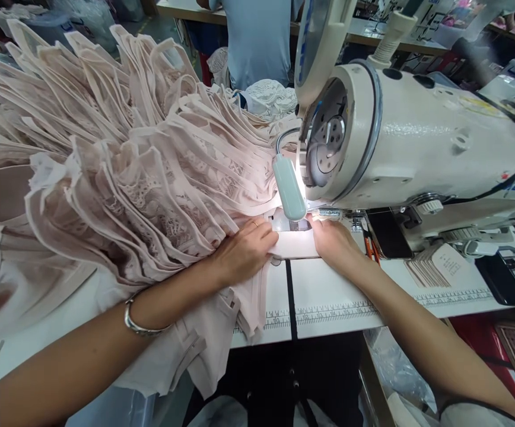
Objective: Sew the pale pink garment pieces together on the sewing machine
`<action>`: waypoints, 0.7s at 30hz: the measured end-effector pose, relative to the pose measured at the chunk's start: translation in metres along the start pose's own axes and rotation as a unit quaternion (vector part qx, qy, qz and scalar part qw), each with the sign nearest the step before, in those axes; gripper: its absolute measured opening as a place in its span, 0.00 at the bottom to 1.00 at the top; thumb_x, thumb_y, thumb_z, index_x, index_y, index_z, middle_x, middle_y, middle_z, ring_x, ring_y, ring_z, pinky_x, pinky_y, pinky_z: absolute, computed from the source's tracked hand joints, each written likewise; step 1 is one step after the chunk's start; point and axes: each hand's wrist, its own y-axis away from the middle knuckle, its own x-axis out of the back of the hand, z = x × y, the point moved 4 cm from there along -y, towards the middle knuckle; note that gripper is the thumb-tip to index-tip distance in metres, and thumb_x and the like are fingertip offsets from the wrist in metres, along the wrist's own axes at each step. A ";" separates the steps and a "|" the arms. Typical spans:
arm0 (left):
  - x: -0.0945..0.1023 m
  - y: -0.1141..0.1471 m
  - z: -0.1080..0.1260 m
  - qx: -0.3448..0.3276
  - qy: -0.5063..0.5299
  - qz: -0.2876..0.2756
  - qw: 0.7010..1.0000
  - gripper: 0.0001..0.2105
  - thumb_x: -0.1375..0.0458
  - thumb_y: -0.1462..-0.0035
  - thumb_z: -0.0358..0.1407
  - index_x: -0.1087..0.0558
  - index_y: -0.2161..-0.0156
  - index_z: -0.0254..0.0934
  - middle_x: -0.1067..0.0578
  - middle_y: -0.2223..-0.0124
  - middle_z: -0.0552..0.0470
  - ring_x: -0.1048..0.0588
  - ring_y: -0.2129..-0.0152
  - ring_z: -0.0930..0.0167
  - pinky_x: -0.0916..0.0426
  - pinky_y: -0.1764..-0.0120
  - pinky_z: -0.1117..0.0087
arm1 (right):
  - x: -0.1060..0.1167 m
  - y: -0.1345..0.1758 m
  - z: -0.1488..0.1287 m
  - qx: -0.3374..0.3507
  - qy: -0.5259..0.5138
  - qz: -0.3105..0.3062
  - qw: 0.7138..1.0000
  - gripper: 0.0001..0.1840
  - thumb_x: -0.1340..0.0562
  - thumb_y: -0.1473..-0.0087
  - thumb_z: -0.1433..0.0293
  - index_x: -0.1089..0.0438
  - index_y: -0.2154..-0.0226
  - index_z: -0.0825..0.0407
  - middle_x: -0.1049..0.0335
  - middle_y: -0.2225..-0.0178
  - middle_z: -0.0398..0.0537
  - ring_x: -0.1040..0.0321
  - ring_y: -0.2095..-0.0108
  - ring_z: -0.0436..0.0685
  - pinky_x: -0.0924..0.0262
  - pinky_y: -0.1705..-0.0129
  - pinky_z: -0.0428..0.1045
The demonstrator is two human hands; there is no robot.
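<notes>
My left hand [247,248] is closed on the left part of a pale pink fabric band [293,244], which looks like part of a bra. My right hand [334,244] grips the band's other end, its fingertips close to the needle area. Stretched flat between both hands, the band lies just in front of the sewing machine [426,130]. A small green lamp [289,188] hangs over it and lights it brightly. The needle and presser foot are mostly hidden behind the lamp. A large heap of pale pink lace bras [150,160] crowds against my left hand and forearm.
Right of my hand lie orange-handled snippers [371,246], a dark phone [388,232], a stack of paper tags [438,265] and another dark device [504,276]. A printed ruler [342,311] runs along the table's front edge. A person in blue [257,41] is beyond the machine.
</notes>
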 end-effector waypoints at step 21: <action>-0.005 -0.001 0.034 -0.162 -0.101 0.009 0.982 0.15 0.51 0.34 0.19 0.26 0.48 0.24 0.22 0.47 0.36 0.24 0.48 0.62 0.27 0.48 0.62 | 0.071 0.170 0.154 -0.141 0.054 0.253 0.956 0.18 0.44 0.38 0.54 0.32 0.74 0.44 0.33 0.77 0.49 0.34 0.77 0.65 0.52 0.78 0.54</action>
